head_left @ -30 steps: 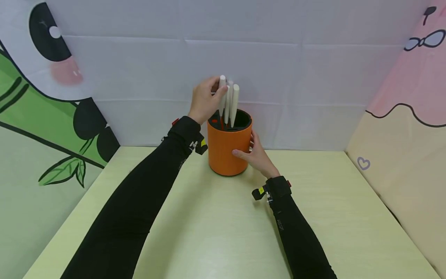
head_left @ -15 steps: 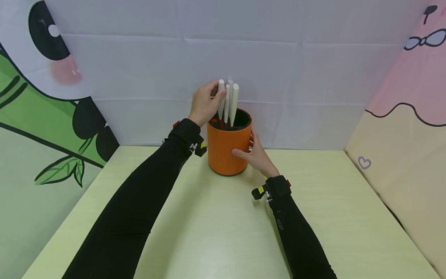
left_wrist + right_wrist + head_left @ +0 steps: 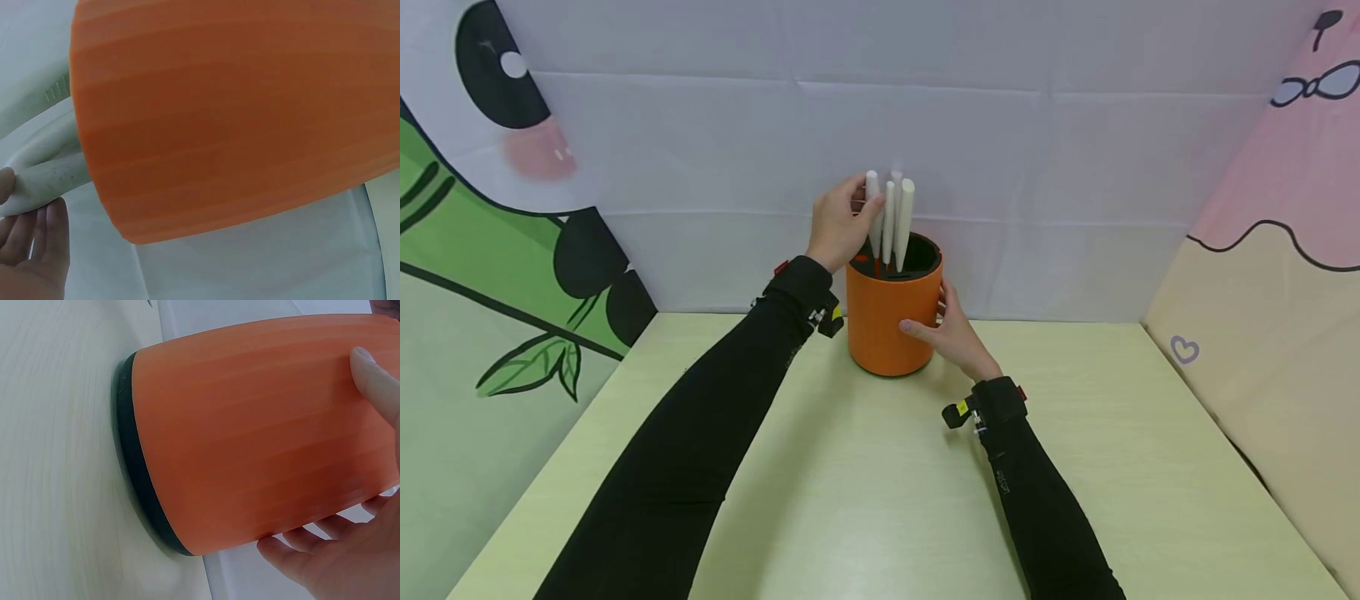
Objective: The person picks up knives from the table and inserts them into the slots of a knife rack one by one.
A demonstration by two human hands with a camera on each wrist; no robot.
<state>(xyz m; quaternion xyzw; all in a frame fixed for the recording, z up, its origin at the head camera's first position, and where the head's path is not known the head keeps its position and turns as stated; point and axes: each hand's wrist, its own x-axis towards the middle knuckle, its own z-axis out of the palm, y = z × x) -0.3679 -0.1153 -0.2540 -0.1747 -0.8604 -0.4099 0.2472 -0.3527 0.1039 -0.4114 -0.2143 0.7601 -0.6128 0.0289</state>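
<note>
Pinching white handle [image 3: 872,186], sticking up from orange holder [image 3: 877,325] on worktop [image 3: 857,500], with left hand [image 3: 837,223]; gripping holder's side with right hand [image 3: 957,340]; likely stiff, light, maybe slippery; best pinched near top.

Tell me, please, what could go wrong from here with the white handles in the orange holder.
The left grip pinches one white handle close beside the other white handles, so it might knock them. The right grip holds the orange holder on its right side, so a sideways pull could perhaps tip it.
</note>
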